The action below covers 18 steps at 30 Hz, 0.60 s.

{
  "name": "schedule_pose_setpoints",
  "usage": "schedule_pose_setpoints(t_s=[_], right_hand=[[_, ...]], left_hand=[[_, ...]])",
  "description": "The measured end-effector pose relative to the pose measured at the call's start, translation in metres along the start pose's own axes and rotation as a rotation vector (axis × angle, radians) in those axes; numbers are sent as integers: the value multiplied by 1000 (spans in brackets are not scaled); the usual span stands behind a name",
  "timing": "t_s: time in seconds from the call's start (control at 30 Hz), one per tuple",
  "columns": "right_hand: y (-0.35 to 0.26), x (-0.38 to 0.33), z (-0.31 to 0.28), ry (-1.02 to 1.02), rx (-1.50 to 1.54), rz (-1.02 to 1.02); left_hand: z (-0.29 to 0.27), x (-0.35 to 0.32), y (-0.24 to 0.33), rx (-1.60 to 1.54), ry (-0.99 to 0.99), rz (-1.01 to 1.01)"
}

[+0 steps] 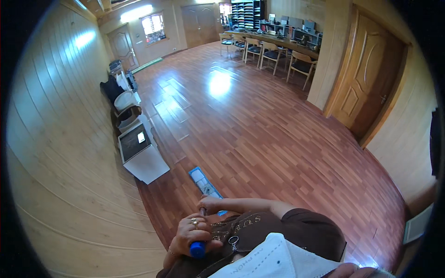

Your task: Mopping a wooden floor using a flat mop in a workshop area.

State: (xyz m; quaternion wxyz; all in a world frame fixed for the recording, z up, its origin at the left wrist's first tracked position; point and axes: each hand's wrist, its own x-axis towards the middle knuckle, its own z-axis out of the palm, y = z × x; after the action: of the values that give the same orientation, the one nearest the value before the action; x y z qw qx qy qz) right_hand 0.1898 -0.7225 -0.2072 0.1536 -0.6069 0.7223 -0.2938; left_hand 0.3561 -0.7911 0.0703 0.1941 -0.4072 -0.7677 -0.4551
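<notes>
Left hand [191, 234] wrapped round blue top end of mop handle [198, 249]. Right hand [209, 204] clamped lower on shaft. Flat blue mop head [204, 181] on wood floor [259, 134], just beside white box [141, 157] at wall. Judgement: keep head flat, pull along plank grain, overlap passes, steer clear of box corner. Chairs [271, 55] far off.

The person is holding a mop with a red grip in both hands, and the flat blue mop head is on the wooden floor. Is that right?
Not quite. In the head view the grip is blue, not red. Both the left hand and right hand do hold the mop handle, and the flat blue mop head does rest on the wooden floor.
</notes>
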Motion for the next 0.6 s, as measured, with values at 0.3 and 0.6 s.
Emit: schedule_pose_setpoints(t_s=[0.3,0.6], right_hand=[[32,-1,2,33,-215,44],[80,-71,-54,389,-237,308]], left_hand=[[3,6,-20,8,50,-66],[18,64,-61,-98,-149,-59]])
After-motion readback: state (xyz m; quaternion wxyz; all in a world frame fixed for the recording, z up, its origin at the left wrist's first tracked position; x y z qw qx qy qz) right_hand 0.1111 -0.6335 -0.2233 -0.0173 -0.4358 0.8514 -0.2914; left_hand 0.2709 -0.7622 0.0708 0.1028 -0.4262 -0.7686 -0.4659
